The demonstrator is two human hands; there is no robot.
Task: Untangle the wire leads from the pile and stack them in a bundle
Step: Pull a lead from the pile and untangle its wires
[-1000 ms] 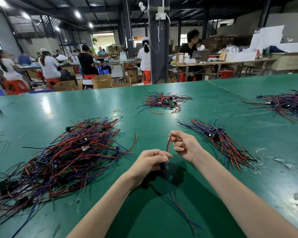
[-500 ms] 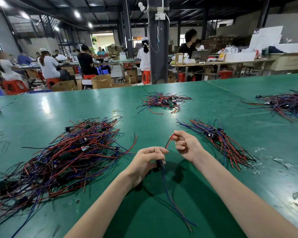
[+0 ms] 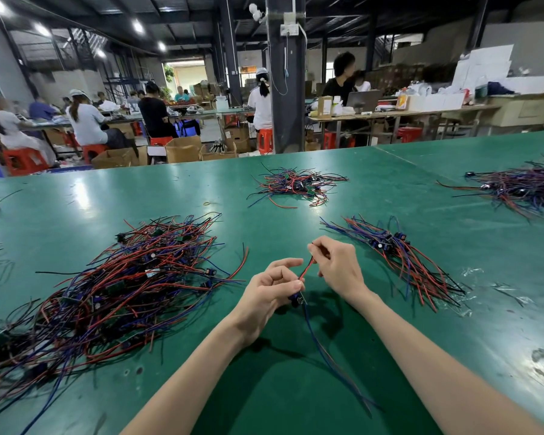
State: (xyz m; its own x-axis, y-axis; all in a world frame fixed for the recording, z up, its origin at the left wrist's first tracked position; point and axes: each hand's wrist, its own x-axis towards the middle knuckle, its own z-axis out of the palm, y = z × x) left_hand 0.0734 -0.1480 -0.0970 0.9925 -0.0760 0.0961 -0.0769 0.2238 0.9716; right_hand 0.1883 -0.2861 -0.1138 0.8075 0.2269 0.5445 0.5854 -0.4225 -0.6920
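Observation:
A big tangled pile of red, blue and black wire leads (image 3: 117, 284) covers the left of the green table (image 3: 296, 387). To the right lies a straighter bundle of leads (image 3: 399, 255). Between them I hold one lead (image 3: 307, 271) above the table. My left hand (image 3: 274, 291) pinches its small dark component, with the index finger lifted. My right hand (image 3: 336, 266) pinches the red wire's upper end. The lead's blue wires (image 3: 327, 350) trail down toward me across the table.
A smaller wire pile (image 3: 296, 185) lies farther back at centre, and another pile (image 3: 522, 189) spreads at the far right. Clear plastic scraps (image 3: 471, 273) lie beside the bundle. People sit at benches beyond the table's far edge, behind a dark pillar (image 3: 285, 73).
My right hand has drawn the red wire up and slightly right, straightening it. My left hand's index finger has lifted off while it keeps the component.

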